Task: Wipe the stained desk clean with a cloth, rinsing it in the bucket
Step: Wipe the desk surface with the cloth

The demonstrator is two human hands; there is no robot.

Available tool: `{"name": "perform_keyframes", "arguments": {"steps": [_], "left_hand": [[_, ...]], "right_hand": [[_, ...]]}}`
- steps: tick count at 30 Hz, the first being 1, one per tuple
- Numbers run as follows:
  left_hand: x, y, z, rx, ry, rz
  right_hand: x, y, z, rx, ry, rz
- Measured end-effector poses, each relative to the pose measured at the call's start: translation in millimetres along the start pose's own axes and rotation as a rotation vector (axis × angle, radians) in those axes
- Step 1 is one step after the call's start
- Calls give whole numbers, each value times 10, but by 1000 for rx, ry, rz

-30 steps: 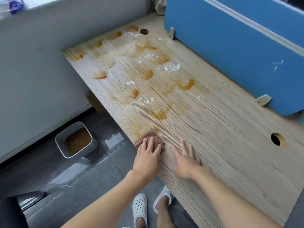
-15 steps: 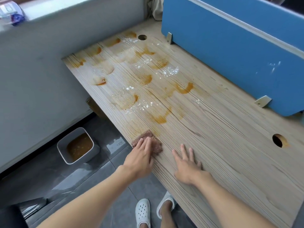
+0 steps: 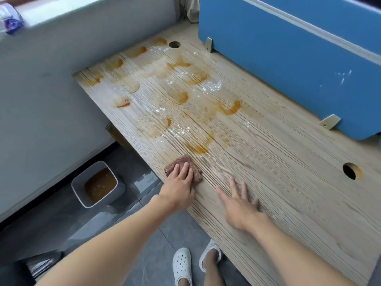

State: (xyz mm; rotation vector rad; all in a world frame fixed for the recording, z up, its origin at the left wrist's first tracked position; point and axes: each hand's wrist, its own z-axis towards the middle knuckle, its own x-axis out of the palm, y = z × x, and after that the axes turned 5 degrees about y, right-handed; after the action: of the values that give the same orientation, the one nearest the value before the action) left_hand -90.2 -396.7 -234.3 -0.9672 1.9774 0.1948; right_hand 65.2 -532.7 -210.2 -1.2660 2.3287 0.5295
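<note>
The wood-grain bench [image 3: 268,162] is filling most of the view, running away ahead of both grips, with a blue partition [image 3: 288,58] standing along it beyond the right grip [image 3: 239,205]. Down on the floor, left of and below the left grip [image 3: 179,186], the bucket [image 3: 107,200] is sitting with murky brown water in it. The left grip is lying flat, fingers straight, pressing the brown cloth [image 3: 181,161] onto the bench right at the front edge. The right grip is resting just beside it, fingers spread, holding nothing. Orange stains [image 3: 201,148] are spreading ahead of the cloth, the nearest just beyond it. My worry: that cloth is looking small for this much mess, so pushing on without rinsing is likely smearing it wider. With water already that brown, rinsing may be putting colour back. And this near the edge, the cloth could slip off.
</note>
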Motion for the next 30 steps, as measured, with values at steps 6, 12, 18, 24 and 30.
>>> {"name": "perform_keyframes", "arguments": {"steps": [6,12,18,24,30], "left_hand": [[6,109,-145,141,70,74],[-147,73,85,102,48,79],[4,35,-102,158,97,154],[-229,-93,206,79,65,81],[-186,-71,170,96,92,137]], "right_hand": [[-170,-48,-4,-26,65,4],[-129,-34,1,-16,72,-22],[-151,-26,-30,-15,90,-8],[-149,-40,-9,-16,89,-14],[-420,-213,60,-5,-62,4]]}}
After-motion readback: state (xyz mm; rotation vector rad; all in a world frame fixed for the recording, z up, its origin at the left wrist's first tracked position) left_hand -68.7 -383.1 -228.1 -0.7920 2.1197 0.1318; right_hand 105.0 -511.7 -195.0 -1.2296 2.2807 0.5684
